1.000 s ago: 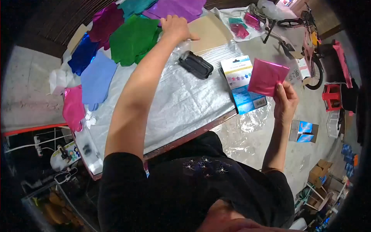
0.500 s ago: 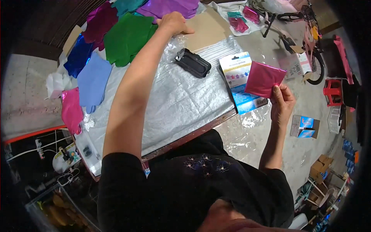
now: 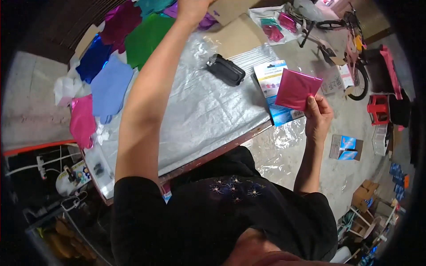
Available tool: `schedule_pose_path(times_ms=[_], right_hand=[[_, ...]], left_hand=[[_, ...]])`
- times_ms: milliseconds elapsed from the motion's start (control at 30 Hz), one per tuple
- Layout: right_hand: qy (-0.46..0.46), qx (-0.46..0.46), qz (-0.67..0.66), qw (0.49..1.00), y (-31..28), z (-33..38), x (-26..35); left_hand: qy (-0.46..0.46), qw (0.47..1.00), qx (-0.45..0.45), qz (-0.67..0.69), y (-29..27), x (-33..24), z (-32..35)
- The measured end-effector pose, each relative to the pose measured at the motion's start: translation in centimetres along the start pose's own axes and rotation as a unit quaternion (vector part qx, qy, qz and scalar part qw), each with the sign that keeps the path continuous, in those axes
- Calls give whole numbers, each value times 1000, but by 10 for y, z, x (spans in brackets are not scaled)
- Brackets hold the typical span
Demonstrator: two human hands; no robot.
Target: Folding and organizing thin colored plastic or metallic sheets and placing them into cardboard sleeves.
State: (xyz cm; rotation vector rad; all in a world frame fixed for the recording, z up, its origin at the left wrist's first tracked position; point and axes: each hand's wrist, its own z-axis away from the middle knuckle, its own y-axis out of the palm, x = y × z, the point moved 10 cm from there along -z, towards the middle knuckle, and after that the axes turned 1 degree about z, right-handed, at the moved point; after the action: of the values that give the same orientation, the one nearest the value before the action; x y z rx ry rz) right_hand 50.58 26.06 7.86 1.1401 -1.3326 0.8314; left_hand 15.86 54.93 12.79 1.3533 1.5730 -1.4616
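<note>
My right hand (image 3: 318, 114) pinches a folded square of shiny magenta foil (image 3: 296, 90) between thumb and fingers. Behind it is a blue and white package card (image 3: 269, 80) with a hang hole; I cannot tell whether that hand touches the card too. Stretched to the far side of the table, my left hand (image 3: 193, 9) grips the edge of a raised cardboard sheet (image 3: 233, 8), its fingertips partly cut off by the picture's edge. Another cardboard piece (image 3: 239, 35) lies below. Nearer, a black oblong case (image 3: 226, 70) rests on the silver table cover (image 3: 199, 119).
Flat foil shapes in green (image 3: 144, 40), light blue (image 3: 111, 88), pink (image 3: 83, 119) and other colours overlap along the left and far sides. A bag with small foil packets (image 3: 273, 31) lies far right. On the floor are a box (image 3: 346, 147), a red stool (image 3: 378, 109) and a bicycle (image 3: 355, 53).
My left hand has moved farther away and lifted a cardboard sheet, exposing another piece beneath. My right hand has shifted slightly left with the magenta foil square.
</note>
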Motion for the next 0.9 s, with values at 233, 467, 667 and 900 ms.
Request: schedule_pose_path(times_ms=[233, 467, 667, 900], right_hand=[[83, 133, -1, 988, 95, 19, -22], [169, 372, 48, 911, 293, 96, -49], [184, 397, 171, 883, 340, 112, -120], [134, 389, 263, 873, 341, 116, -121]], left_hand=[[-53, 998, -26, 13, -101, -42, 187], [-212, 974, -81, -4, -150, 76, 372], [-181, 972, -97, -115, -150, 96, 392], [96, 945, -119, -288, -91, 22, 421]])
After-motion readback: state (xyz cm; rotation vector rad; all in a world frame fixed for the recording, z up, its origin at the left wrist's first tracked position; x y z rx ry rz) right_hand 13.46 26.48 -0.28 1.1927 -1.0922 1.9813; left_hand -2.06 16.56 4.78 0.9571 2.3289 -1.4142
